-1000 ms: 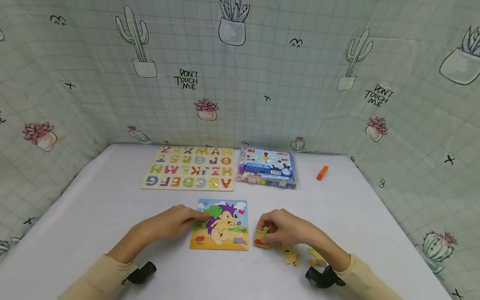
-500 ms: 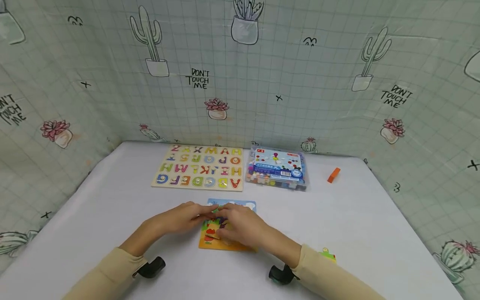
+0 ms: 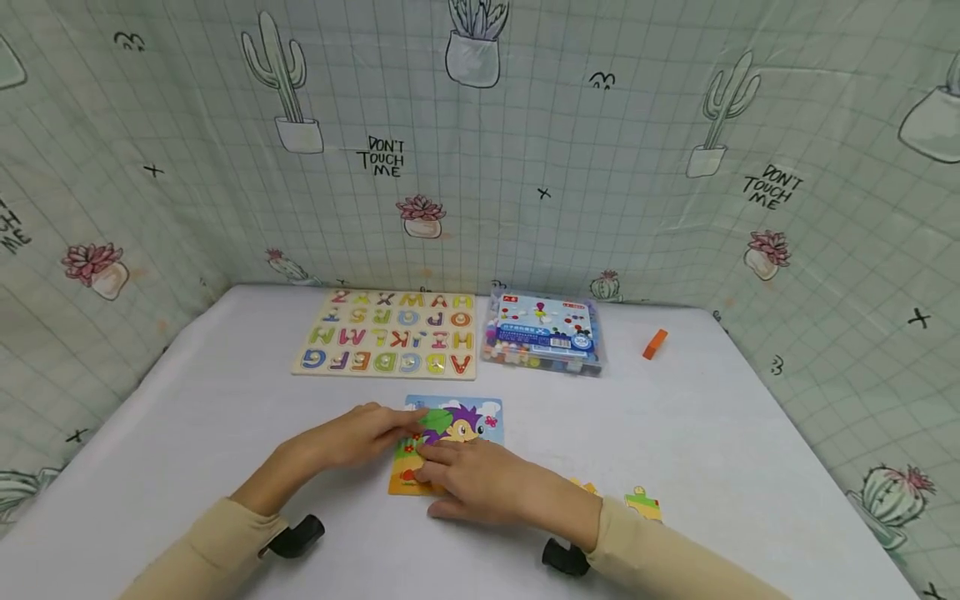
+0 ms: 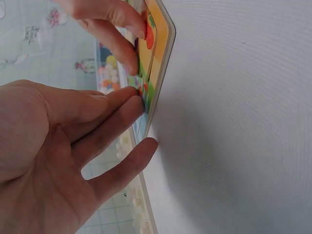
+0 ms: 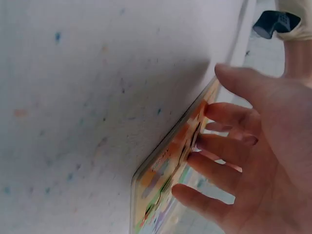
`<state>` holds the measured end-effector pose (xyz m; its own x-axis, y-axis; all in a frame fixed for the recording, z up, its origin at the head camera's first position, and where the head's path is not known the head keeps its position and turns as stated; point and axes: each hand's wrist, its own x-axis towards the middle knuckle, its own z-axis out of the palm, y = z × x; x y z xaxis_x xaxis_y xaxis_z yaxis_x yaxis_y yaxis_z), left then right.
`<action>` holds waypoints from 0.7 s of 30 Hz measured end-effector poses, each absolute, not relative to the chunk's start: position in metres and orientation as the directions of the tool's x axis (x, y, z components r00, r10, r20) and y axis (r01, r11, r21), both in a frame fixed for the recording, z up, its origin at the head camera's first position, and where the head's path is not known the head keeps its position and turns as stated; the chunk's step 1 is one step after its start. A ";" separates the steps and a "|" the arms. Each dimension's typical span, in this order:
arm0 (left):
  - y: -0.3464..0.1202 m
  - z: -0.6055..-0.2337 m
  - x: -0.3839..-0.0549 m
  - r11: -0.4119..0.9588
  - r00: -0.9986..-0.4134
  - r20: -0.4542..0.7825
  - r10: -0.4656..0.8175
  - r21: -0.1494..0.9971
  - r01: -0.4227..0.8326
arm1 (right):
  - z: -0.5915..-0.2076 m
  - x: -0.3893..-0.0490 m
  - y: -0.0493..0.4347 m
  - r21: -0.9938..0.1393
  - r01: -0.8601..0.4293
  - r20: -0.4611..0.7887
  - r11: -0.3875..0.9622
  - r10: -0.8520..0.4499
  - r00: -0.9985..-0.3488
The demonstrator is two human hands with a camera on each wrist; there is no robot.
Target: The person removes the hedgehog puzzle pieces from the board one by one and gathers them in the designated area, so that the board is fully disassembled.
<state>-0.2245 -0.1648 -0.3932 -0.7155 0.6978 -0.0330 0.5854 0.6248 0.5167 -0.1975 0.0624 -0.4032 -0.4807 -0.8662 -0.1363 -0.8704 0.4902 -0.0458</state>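
Observation:
A square jigsaw puzzle [image 3: 491,410] with a purple-spined hedgehog picture lies on the white table. My left hand [image 3: 367,435] rests its extended fingertips on the puzzle's left side; in the left wrist view those fingers [image 4: 124,114] meet the board near its edge. Across the lower part lies my right hand [image 3: 483,482], its fingers spread and touching the pieces around the red mushroom [image 4: 149,37]. The right wrist view shows a dark, uneven seam between pieces under these fingers [image 5: 214,170]. Much of the hedgehog's body is hidden by the right hand.
A loose green-and-yellow puzzle piece [image 3: 643,504] lies right of the right forearm, which partly covers another yellow piece [image 3: 585,485]. Farther back are an alphabet board [image 3: 386,335], a clear box of colourful beads [image 3: 542,333] and an orange block [image 3: 655,344].
The right hand picked up the mushroom piece on the right, carried it left onto the puzzle, and now lies flatter with no grip on it. The left hand stays at the left side.

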 end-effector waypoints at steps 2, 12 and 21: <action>-0.164 -0.393 -0.225 0.622 -0.711 -0.028 0.703 0.509 0.595 | -0.403 -0.198 0.063 -0.042 -0.868 -0.156 0.495 -0.861 -0.483; -0.164 -0.390 -0.225 0.653 -0.722 -0.031 0.691 0.454 0.606 | -0.389 -0.193 0.045 0.089 -0.837 -0.271 0.540 -0.795 -0.542; -0.154 -0.390 -0.211 0.719 -0.725 -0.139 0.675 0.347 0.603 | -0.384 -0.199 0.091 -0.126 -0.800 -0.225 0.587 -0.802 -0.553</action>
